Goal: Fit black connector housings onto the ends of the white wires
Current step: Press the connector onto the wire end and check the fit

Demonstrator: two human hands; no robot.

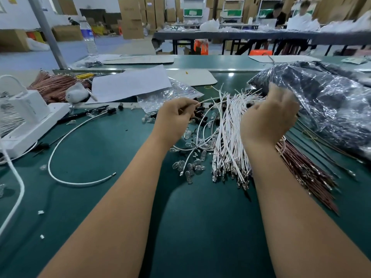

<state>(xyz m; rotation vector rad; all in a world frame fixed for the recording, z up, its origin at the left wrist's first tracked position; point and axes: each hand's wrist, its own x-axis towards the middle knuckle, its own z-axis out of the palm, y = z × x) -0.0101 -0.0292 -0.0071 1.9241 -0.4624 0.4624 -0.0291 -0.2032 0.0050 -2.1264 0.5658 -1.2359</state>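
Note:
A thick bundle of white wires [228, 135] with metal terminals lies on the green table [100, 149], fanning toward the far side. Small black connector housings [199, 112] lie scattered just behind my left hand. My left hand [174, 115] pinches a single white wire [206, 101] that arcs to the right. My right hand [269, 115] is curled over the far part of the bundle, fingers at the wire ends; what it holds is hidden behind the hand. Small clear bulbs [190, 165] lie loose by the wires.
A large dark plastic bag [321, 101] fills the right side. Brown wires [305, 169] lie right of the white bundle, copper-coloured ones [54, 85] at far left. A white device [26, 119], a long white cable [66, 137], paper sheets [128, 83] and a water bottle [88, 35] stand leftward.

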